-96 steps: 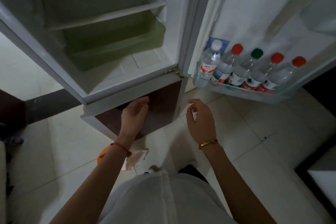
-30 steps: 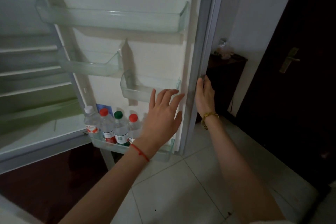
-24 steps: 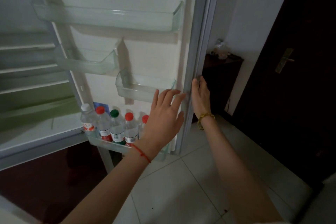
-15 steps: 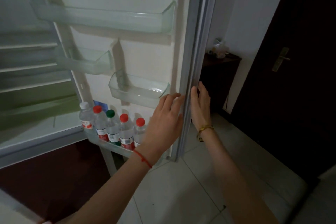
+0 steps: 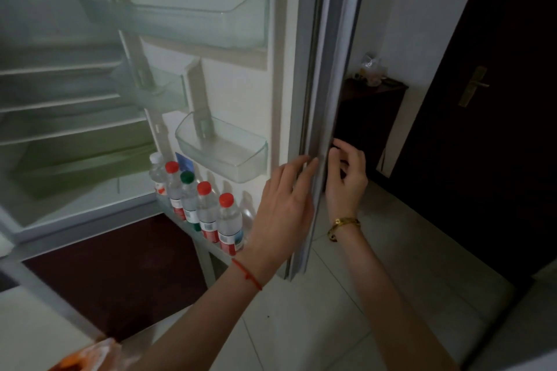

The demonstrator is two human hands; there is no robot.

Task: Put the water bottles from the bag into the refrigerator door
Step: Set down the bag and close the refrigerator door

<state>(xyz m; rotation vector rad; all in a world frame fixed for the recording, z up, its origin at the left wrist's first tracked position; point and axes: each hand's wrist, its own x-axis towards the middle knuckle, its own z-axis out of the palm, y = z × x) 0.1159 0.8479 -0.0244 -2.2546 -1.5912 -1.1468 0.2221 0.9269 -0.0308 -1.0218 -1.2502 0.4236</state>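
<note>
Bottles (image 5: 208,214) stand in the door's (image 5: 283,75) bottom shelf. Your left hand (image 5: 284,214) lies flat and empty on the door; your right hand (image 5: 346,181) curls loosely around its edge.

Dark wooden door (image 5: 497,129) with brass handle (image 5: 471,86), low dark cabinet (image 5: 369,117), pale floor tiles (image 5: 391,295).

Refrigerator door (image 5: 241,93), open: five water bottles (image 5: 199,205) upright in a row in bottom door shelf (image 5: 211,245). Left hand (image 5: 283,205) flat against door's inner edge; right hand (image 5: 346,181) curled around outer edge. Upper door bins (image 5: 223,153) clear plastic.
</note>
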